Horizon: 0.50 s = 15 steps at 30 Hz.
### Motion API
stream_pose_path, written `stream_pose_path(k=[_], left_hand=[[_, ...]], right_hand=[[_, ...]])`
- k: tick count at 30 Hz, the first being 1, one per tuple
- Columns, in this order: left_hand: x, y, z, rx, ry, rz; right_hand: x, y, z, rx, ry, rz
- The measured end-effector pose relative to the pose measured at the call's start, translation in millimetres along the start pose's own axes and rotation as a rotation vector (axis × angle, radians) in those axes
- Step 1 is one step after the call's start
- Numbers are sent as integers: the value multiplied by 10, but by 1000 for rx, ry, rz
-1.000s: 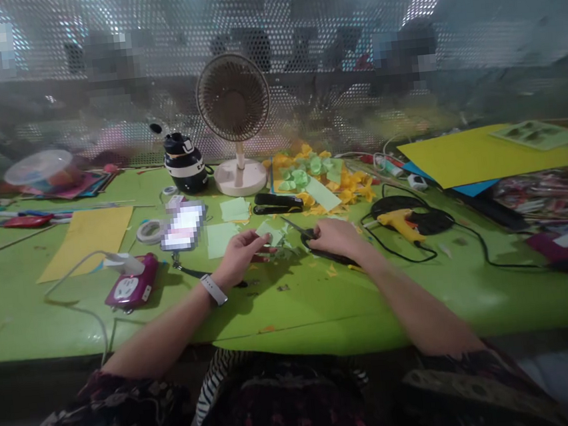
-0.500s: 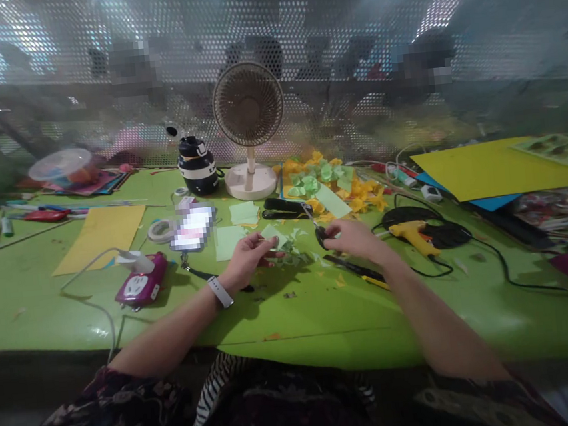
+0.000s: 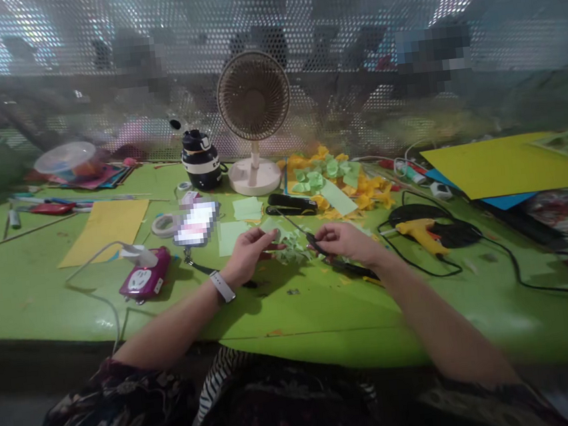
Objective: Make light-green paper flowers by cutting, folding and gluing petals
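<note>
Right hand [image 3: 344,242] grips scissors [image 3: 313,240]; left hand [image 3: 248,254] curls beside green scraps [image 3: 293,247], whether pinching any I can't tell from here.

A craft workshop, by the look of the green table [image 3: 254,319], with its scissors [image 3: 313,241], glue gun [image 3: 423,236], stapler [image 3: 292,205], paper flowers [image 3: 370,196] and yellow sheets [image 3: 105,231] before a perforated screen [image 3: 192,91]
</note>
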<state>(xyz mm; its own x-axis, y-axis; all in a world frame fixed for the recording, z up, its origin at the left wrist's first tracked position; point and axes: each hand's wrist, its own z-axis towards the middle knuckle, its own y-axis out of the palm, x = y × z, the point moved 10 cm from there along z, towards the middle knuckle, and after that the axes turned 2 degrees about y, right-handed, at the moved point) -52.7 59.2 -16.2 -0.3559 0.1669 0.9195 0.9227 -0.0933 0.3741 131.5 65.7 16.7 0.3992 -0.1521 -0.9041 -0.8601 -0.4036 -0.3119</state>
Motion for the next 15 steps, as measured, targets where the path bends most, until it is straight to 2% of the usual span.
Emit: stream_pose_path(k=[4, 8, 15], left_hand=[[10, -32, 12, 21, 13, 7], [23, -71, 22, 44, 25, 0], [37, -132, 48, 58, 61, 3]], right_hand=[[-32, 124, -44, -31, 36, -13], [-42, 163, -66, -27, 55, -12], [-17, 252, -44, -94, 26, -11]])
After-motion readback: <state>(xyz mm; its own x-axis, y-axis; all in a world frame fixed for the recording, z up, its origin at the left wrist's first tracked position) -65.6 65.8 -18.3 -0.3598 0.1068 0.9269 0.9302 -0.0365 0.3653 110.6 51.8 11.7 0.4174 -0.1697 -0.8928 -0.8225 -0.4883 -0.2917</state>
